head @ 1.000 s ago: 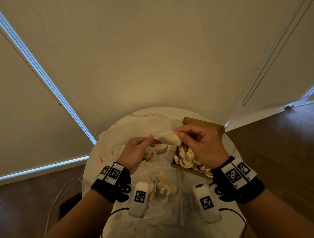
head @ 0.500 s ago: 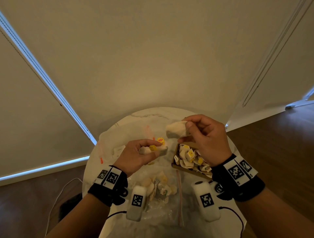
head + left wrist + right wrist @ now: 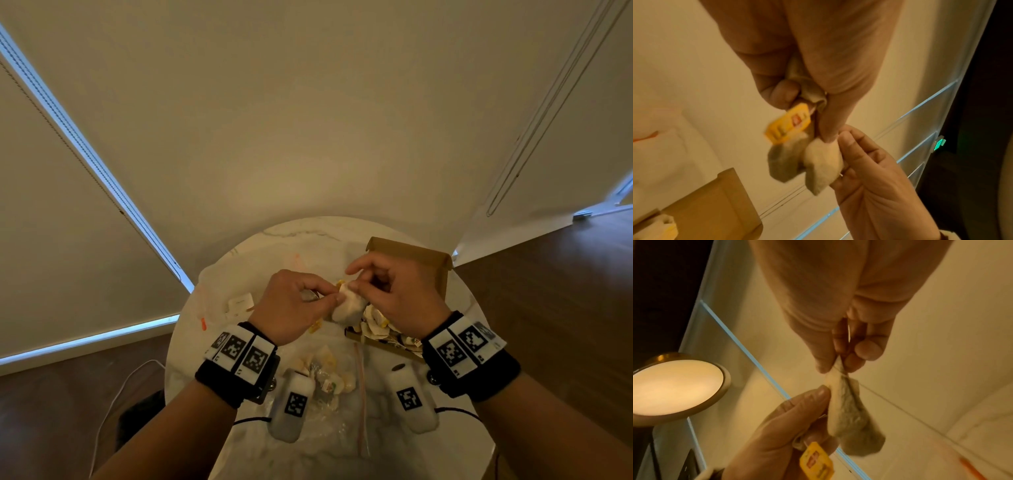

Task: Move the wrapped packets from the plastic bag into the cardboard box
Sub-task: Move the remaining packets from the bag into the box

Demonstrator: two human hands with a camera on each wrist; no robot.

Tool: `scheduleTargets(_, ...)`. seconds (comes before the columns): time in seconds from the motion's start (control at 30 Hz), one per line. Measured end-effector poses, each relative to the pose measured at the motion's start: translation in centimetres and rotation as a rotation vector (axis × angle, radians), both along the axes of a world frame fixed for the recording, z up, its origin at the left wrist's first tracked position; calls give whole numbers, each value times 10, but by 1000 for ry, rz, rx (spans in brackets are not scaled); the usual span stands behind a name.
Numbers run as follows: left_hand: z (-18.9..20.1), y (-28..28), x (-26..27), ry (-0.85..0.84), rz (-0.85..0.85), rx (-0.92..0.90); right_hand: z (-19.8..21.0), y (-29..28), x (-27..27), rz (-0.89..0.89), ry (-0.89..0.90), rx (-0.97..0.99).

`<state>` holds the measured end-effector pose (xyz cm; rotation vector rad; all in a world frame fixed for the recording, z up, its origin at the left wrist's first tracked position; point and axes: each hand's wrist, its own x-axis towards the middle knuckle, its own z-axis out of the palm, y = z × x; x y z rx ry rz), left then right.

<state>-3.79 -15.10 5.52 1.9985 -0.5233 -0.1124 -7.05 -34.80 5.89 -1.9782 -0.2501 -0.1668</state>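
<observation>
The packet [image 3: 823,164] is matt, fibrous paper (slightly crumpled); its tag [image 3: 789,124] is glossy yellow card. The box [image 3: 424,255] is matt brown cardboard. The table [image 3: 294,233] is smooth, veined marble. The bag [image 3: 337,419] is clear, shiny plastic.

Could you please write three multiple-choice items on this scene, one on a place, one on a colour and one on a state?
1. Where does the cardboard box stand?
A. on the round table, right of the plastic bag
B. on the wooden floor
C. inside the plastic bag

2. What colour is the paper tag at the left hand?
A. blue
B. yellow with a red mark
C. black

3. How is the pale tea bag held?
A. it lies loose in the box
B. it rests on the table
C. both hands pinch it in the air

Key: 1 A, the head view shows the box on the table beside the plastic bag; 2 B, both wrist views show the yellow tag; 3 C, the right hand and the left hand each pinch it.
</observation>
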Motion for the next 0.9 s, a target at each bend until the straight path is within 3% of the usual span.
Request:
scheduleTargets(0.2, -5, 0, -2, 7, 66, -10, -15, 0, -3, -81, 75, 144)
scheduleTargets(0.47, 2, 0, 3, 11, 36, -8, -14, 4, -3, -33, 71, 173)
scheduleTargets(0.67, 7, 2, 17, -22, 99, -21, -34, 5, -4, 70, 382, 91)
scheduleTargets(0.9, 11, 4, 32, -15, 171, -48, -43, 17, -6, 137, 417, 210)
